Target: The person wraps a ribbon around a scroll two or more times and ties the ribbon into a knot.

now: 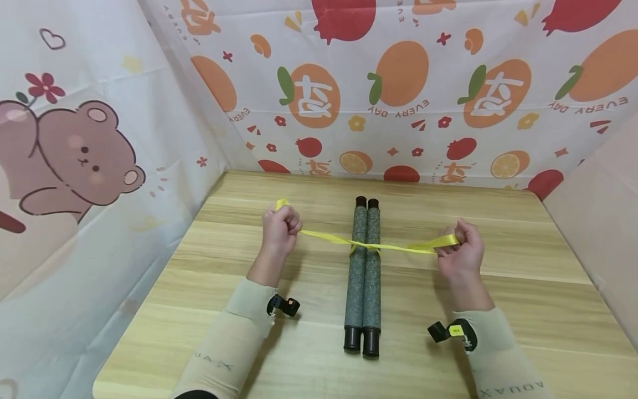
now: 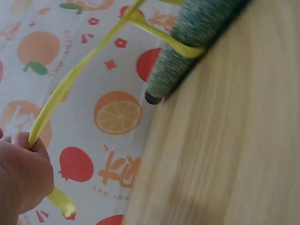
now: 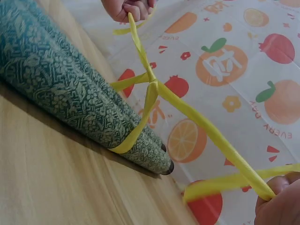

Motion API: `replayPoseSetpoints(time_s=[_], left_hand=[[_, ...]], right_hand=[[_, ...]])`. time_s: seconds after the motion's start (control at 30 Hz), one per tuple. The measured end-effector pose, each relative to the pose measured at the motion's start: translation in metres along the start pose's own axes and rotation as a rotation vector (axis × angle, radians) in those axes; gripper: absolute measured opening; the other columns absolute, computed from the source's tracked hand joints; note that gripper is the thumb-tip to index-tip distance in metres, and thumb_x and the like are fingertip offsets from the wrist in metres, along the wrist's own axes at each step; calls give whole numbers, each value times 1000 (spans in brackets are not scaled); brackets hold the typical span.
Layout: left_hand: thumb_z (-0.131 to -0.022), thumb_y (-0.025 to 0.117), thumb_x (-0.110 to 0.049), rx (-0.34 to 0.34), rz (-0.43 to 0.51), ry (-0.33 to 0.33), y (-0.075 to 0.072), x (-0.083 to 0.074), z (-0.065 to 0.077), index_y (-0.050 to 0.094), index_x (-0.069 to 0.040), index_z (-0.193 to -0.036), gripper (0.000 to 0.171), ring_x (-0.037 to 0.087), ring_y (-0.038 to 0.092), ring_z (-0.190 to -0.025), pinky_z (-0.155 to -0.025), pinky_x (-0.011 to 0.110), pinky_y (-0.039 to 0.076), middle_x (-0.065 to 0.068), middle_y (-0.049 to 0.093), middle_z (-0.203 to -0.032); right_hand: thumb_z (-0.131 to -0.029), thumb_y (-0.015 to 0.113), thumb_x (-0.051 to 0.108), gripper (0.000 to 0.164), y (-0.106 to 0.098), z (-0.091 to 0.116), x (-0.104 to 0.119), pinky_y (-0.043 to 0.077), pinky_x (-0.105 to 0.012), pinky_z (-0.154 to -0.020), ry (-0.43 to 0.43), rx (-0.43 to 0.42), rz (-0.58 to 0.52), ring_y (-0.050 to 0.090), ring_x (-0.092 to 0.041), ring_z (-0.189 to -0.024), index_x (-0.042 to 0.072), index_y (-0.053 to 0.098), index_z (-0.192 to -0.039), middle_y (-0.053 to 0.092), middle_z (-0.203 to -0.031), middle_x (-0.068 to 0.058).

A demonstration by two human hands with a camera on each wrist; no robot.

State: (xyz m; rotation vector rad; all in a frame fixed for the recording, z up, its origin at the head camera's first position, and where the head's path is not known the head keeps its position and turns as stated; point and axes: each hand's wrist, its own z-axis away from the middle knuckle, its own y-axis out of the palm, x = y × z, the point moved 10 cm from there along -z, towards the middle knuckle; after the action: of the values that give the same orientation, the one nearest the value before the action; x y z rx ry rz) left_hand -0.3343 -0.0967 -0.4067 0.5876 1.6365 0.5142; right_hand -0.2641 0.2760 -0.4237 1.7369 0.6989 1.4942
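Two green patterned scrolls, a left one point(image 1: 355, 293) and a right one point(image 1: 372, 293), lie side by side on the table with dark knobs at their ends. A yellow ribbon point(image 3: 206, 124) loops around both and crosses itself above them. My left hand point(image 1: 281, 228) grips one length of it with curled fingers, and a short tail pokes out past the fist in the left wrist view. On the other side, my right hand point(image 1: 463, 252) pinches the opposite length, whose loose end trails back toward the scrolls. Between the hands the ribbon stretches nearly straight across the scrolls.
The wood-grain table point(image 1: 309, 310) has rounded front corners. A white fruit-print cloth point(image 1: 349, 144) hangs along its back edge, and a bear-print cloth point(image 1: 164, 166) hangs at the left. A plain pale surface point(image 1: 598, 221) borders the right side.
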Motion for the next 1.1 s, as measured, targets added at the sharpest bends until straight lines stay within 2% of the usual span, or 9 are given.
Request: replayPoseSetpoints(time_s=[0.13, 0.3, 0.43, 0.6, 0.67, 0.73, 0.83, 0.97, 1.1], left_hand=[[-76, 37, 15, 56, -201, 23, 9, 3, 4, 32, -17, -51, 41, 6, 24, -40, -41, 21, 19, -7, 32, -44], [-75, 48, 9, 197, -669, 81, 31, 11, 14, 31, -15, -49, 40, 5, 27, -38, -39, 19, 23, -10, 32, -42], [-78, 56, 4, 457, -1119, 199, 56, 23, 28, 26, -18, -52, 45, 4, 20, -42, -42, 18, 19, -11, 23, -46], [-80, 62, -2, 766, -1637, 527, 79, 32, 49, 26, -21, -56, 47, 3, 15, -48, -46, 17, 17, -11, 19, -50], [-80, 65, -3, 823, -1736, 556, 78, 36, 52, 31, -20, -55, 45, 2, 18, -48, -46, 16, 18, -11, 22, -49], [-81, 66, -5, 844, -1803, 526, 72, 40, 51, 38, -20, -54, 42, 2, 21, -47, -45, 16, 21, -12, 28, -49], [-82, 64, -4, 848, -1863, 449, 61, 44, 48, 38, -20, -55, 41, 3, 22, -47, -45, 17, 21, -11, 27, -49], [-80, 61, -2, 861, -1929, 411, 51, 49, 43, 33, -21, -56, 42, 4, 22, -48, -45, 18, 19, -10, 25, -50], [-81, 63, -6, 898, -1996, 397, 43, 56, 42, 43, -19, -56, 34, 5, 28, -48, -44, 20, 24, -9, 35, -50]], right_hand=[[-99, 34, 0, 51, -7, 0, 2, 5, -26, -44, -66, -90, 170, 16, -13, -43, 11, 30, -50, 31, -42, 2], [-85, 44, -9, 42, -5, 6, 2, 28, -21, -38, -165, -156, 584, 40, -9, -42, 7, 41, -46, 43, -46, 1], [-84, 49, -12, 47, 17, 11, 0, 43, -16, -51, -262, 3, 944, 34, -4, -44, 5, 32, -44, 35, -45, 5], [-84, 53, -7, 48, 48, 23, -11, 36, -11, -49, -463, 343, 1375, 18, 3, -44, 9, 29, -46, 25, -44, 15], [-82, 55, 2, 46, 55, 29, -18, 22, -12, -42, -600, 467, 1562, 17, 5, -45, 15, 30, -46, 25, -43, 16], [-79, 56, 9, 43, 60, 35, -24, 14, -14, -41, -746, 567, 1710, 15, 6, -45, 21, 31, -47, 25, -43, 15], [-79, 56, 14, 40, 59, 37, -32, 14, -14, -42, -815, 634, 1844, 15, 6, -45, 22, 32, -48, 26, -43, 14], [-81, 58, 13, 42, 45, 30, -41, 16, -17, -43, -679, 671, 1958, 16, 3, -45, 22, 32, -49, 24, -44, 15], [-83, 58, 15, 42, 25, 22, -51, 18, -18, -44, -482, 735, 2058, 18, 1, -45, 22, 32, -50, 22, -46, 17]])
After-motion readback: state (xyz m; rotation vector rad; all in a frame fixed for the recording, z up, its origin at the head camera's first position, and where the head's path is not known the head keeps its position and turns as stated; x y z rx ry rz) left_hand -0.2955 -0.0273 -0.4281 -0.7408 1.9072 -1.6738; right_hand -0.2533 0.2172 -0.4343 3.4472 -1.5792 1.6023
